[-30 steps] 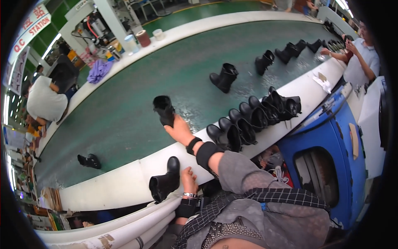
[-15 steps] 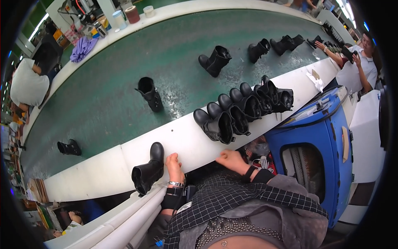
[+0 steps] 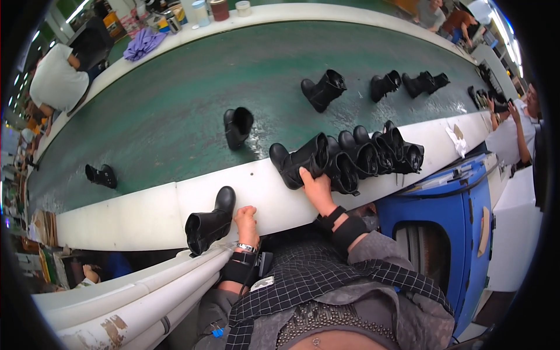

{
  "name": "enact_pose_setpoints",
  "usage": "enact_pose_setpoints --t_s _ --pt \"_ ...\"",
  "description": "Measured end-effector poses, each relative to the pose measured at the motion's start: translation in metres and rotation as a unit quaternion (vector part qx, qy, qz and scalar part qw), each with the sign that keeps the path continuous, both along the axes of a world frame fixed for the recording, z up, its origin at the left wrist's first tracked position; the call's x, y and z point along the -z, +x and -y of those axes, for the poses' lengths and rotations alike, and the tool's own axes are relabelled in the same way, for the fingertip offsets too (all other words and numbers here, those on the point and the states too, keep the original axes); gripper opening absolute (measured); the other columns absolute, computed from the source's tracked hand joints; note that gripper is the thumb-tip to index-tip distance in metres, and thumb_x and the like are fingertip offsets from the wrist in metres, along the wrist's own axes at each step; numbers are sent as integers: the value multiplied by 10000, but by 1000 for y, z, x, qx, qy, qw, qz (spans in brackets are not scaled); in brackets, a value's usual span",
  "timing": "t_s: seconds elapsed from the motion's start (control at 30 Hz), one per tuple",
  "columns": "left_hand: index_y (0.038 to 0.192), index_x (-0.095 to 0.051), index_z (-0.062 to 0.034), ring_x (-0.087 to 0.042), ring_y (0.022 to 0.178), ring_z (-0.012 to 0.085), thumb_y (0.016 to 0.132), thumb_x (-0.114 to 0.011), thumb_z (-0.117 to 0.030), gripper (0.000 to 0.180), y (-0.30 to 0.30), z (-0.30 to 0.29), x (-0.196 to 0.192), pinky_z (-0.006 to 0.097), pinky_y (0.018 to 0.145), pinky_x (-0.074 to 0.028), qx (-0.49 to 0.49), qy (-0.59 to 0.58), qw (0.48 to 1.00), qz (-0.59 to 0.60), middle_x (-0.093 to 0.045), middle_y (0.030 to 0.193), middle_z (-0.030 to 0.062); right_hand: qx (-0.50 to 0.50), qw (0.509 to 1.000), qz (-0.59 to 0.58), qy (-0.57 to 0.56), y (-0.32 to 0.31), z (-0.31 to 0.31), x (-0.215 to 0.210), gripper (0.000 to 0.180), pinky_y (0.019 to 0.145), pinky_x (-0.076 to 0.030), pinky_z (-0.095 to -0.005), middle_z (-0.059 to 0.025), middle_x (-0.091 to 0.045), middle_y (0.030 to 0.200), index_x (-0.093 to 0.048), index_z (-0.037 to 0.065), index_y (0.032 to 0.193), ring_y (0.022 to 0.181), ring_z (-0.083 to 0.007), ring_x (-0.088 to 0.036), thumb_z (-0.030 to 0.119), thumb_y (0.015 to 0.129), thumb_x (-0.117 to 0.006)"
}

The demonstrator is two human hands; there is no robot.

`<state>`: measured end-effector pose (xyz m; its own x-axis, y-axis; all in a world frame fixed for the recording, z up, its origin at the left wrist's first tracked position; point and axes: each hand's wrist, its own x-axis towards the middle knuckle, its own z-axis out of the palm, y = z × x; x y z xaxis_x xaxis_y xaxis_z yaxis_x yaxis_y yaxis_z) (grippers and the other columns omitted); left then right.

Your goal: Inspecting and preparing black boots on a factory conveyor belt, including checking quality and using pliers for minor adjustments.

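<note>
A: What do the right hand's (image 3: 318, 191) fingers have?

B: A shiny black, round-toed, leather-looking boot (image 3: 296, 162) with a tall shaft. The thumb presses the shaft's near side; the toe points left beyond the thumb, and the opening faces up and away above the knuckles.

A: And the left hand (image 3: 247, 226)?

B: Its fingers curl loosely inward. Just left of them stands a single black boot (image 3: 212, 224) with a smooth rounded toe, on the long white ledge (image 3: 140, 213). I can't tell whether they touch it.

A: How would you handle the gripped boot well?

B: I'd hold the firm part of the shaft, thumb flat so the surface isn't creased, and keep the fingertips clear of the close-packed row of black boots (image 3: 366, 164) just to their right.

A: What's hard to make out?

B: The right fingers behind the shaft are hidden, so their exact hold is unclear. The left palm is turned from view; I can't say whether anything is in it. Boots overlap along the row, hiding some lower parts.
</note>
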<state>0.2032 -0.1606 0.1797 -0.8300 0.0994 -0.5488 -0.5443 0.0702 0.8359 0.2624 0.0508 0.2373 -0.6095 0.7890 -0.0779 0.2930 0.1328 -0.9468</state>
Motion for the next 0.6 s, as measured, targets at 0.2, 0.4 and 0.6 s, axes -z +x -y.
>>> enact_pose_setpoints --t_s 0.2,0.4,0.6 --pt "921 -602 -34 -510 845 160 777 -619 -189 212 5 4 42 314 663 -422 41 -90 987 -128 -525 933 34 -30 998 34 37 -106 -8 -2 431 775 -478 -451 -295 -621 873 -647 -33 944 900 -438 -605 375 862 -537" --pt "937 -605 -6 -478 944 210 767 -622 -144 219 13 -1 10 309 798 -420 58 -42 995 -74 -446 1101 132 -110 989 48 84 -140 -6 24 430 915 -454 -378 -252 -604 1138 -546 -36 1195 1081 -348 -585 228 855 -566" --pt "960 -593 -108 -479 890 128 810 -602 -206 179 9 11 7 306 744 -389 50 -23 998 -28 -528 900 -14 -264 963 46 -24 -11 31 32 296 748 -513 -310 -136 -678 902 -623 -15 1039 830 -208 -658 192 829 -648"
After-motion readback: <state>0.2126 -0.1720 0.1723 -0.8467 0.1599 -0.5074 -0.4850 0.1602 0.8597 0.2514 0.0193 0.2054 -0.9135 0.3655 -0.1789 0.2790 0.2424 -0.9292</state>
